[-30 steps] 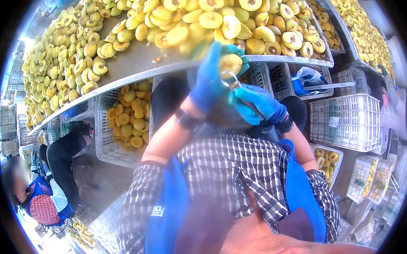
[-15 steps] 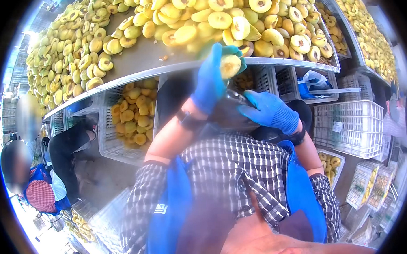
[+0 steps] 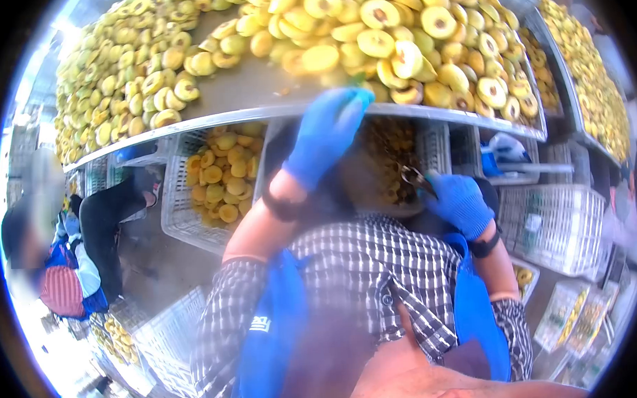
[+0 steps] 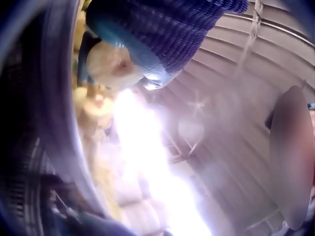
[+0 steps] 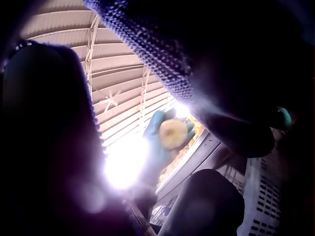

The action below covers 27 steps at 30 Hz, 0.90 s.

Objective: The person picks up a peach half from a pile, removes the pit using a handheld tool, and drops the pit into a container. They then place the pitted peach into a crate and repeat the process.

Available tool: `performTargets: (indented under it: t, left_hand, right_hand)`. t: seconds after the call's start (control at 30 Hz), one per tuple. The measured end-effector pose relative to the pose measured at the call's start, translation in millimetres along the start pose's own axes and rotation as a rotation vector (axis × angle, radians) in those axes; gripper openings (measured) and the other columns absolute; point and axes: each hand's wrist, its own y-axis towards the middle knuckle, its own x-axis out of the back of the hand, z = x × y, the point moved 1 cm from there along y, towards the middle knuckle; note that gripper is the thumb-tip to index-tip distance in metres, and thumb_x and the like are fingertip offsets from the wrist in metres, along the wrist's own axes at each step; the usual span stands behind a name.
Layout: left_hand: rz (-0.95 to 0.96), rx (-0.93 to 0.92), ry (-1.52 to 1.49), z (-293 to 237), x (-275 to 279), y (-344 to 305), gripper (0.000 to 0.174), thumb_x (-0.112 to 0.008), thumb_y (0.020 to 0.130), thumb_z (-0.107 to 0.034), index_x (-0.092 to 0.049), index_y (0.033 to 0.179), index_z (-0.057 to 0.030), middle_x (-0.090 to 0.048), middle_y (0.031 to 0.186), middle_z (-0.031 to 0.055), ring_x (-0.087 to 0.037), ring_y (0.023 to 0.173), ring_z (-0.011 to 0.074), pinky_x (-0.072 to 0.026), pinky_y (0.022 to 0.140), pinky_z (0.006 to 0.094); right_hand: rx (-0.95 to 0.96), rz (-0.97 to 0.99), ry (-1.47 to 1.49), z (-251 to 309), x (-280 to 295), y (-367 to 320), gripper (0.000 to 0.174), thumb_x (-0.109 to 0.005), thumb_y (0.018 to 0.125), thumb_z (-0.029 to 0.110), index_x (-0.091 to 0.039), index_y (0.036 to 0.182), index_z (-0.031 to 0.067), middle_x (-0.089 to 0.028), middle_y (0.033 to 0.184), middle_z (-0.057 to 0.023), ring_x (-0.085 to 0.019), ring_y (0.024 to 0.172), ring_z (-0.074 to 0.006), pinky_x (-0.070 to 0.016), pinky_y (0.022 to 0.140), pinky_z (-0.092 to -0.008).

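My blue-gloved left hand [image 3: 328, 132] is at the front edge of the sorting table, its back toward the head camera. It holds a peach half [image 4: 108, 66], hidden behind the hand in the head view. In the right wrist view that peach half [image 5: 173, 133] shows its cut face with a brown centre. Lower and to the right, my gloved right hand [image 3: 460, 202] grips a metal pitting tool with a ring-shaped end [image 3: 412, 175], which points toward a crate of brown bits. The two hands are well apart.
Peach halves [image 3: 376, 42] are heaped on the table behind its metal rim [image 3: 231, 116]. Below stand a crate of peaches [image 3: 223, 176], a crate of brown pits or scraps [image 3: 394, 151] and a white crate [image 3: 558, 229]. Another person [image 3: 69, 278] sits at the left.
The ring end, at the peach half a second ago, has come away as my right hand moved down and right. My left hand has turned its back upward, carrying the peach half out of the head view.
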Motion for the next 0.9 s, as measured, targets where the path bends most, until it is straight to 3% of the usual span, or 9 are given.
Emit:
performTargets:
  t: [0.13,0.2,0.3,0.37,0.57,0.6,0.7,0.77,0.9]
  left_hand:
    - [0.096,0.214,0.378,-4.7,100.0,-25.7,0.017,-0.061,0.094,-0.009,-0.067,0.109,-0.0033,-0.067,0.106,0.0150,-0.064,0.101,0.0324,-0.0527,0.086,0.0396]
    - [0.056,0.644,0.387,12.8,154.9,-44.2,0.026,-0.065,0.092,-0.020,-0.067,0.113,-0.0042,-0.065,0.116,0.0174,-0.061,0.109,0.0358,-0.0496,0.094,0.0443]
    - [0.002,0.393,1.105,55.4,197.9,-66.4,0.040,-0.069,0.089,-0.029,-0.063,0.119,-0.0043,-0.062,0.122,0.0204,-0.059,0.110,0.0415,-0.0467,0.095,0.0475]
    - [-0.097,0.212,0.898,91.4,213.3,-35.8,0.046,-0.068,0.089,-0.035,-0.061,0.123,-0.0042,-0.061,0.124,0.0205,-0.058,0.112,0.0423,-0.0470,0.094,0.0474]
    - [-0.020,0.555,0.683,252.1,204.2,74.1,0.054,-0.061,0.091,-0.046,-0.056,0.136,-0.0155,-0.055,0.137,0.0202,-0.052,0.126,0.0393,-0.0414,0.107,0.0471]
    - [0.398,0.174,1.108,314.4,207.5,69.0,0.059,-0.056,0.093,-0.053,-0.052,0.141,-0.0188,-0.049,0.145,0.0177,-0.046,0.133,0.0395,-0.0354,0.112,0.0487]
    - [0.343,1.037,0.687,277.4,187.4,111.8,0.082,-0.047,0.084,-0.080,-0.042,0.151,-0.0337,-0.036,0.160,0.0086,-0.025,0.150,0.0365,-0.0192,0.118,0.0608]
    - [0.449,1.237,0.707,270.2,181.5,124.1,0.095,-0.044,0.076,-0.089,-0.039,0.153,-0.0335,-0.030,0.163,0.0058,-0.018,0.152,0.0350,-0.0106,0.120,0.0604]
    - [0.484,1.090,0.610,307.5,190.8,102.8,0.084,-0.053,0.077,-0.082,-0.061,0.134,-0.0215,-0.062,0.134,0.0093,-0.054,0.127,0.0299,-0.0365,0.110,0.0405]
  right_hand:
    - [-0.060,-0.076,0.019,-8.7,2.1,-10.9,0.025,-0.065,0.090,0.032,-0.061,0.099,0.0088,-0.067,0.077,-0.0178,-0.066,0.073,-0.0390,-0.0509,0.062,-0.0479]
    - [-0.101,-0.065,0.059,-6.3,6.2,-11.0,0.025,-0.065,0.089,0.031,-0.061,0.098,0.0083,-0.067,0.077,-0.0189,-0.066,0.074,-0.0401,-0.0509,0.062,-0.0484]
    - [-0.143,-0.025,0.085,-3.9,11.8,-2.7,0.025,-0.065,0.089,0.031,-0.061,0.096,0.0074,-0.066,0.077,-0.0202,-0.066,0.075,-0.0409,-0.0509,0.063,-0.0492]
    - [-0.173,0.023,0.112,4.6,17.3,7.5,0.025,-0.065,0.089,0.031,-0.061,0.096,0.0071,-0.066,0.078,-0.0206,-0.066,0.075,-0.0409,-0.0510,0.064,-0.0493]
    - [-0.054,0.006,0.099,16.8,9.8,22.8,0.017,-0.065,0.088,0.027,-0.061,0.094,0.0118,-0.067,0.080,-0.0139,-0.066,0.070,-0.0347,-0.0521,0.060,-0.0452]
    - [0.103,-0.058,0.006,16.8,5.4,17.9,0.014,-0.066,0.086,0.023,-0.062,0.095,0.0139,-0.065,0.083,-0.0106,-0.066,0.069,-0.0314,-0.0518,0.057,-0.0433]
    - [0.340,-0.171,-0.185,10.2,-12.8,7.8,0.018,-0.068,0.081,0.015,-0.064,0.097,0.0191,-0.060,0.090,-0.0037,-0.064,0.067,-0.0237,-0.0503,0.050,-0.0387]
    - [-0.031,0.001,0.013,1.7,-30.2,1.1,0.013,-0.068,0.081,0.016,-0.064,0.094,0.0184,-0.062,0.089,-0.0046,-0.065,0.067,-0.0243,-0.0515,0.051,-0.0385]
    - [0.109,-0.042,0.025,7.2,-23.4,-2.1,0.012,-0.067,0.083,0.017,-0.065,0.095,0.0159,-0.063,0.090,-0.0085,-0.065,0.071,-0.0287,-0.0525,0.055,-0.0410]
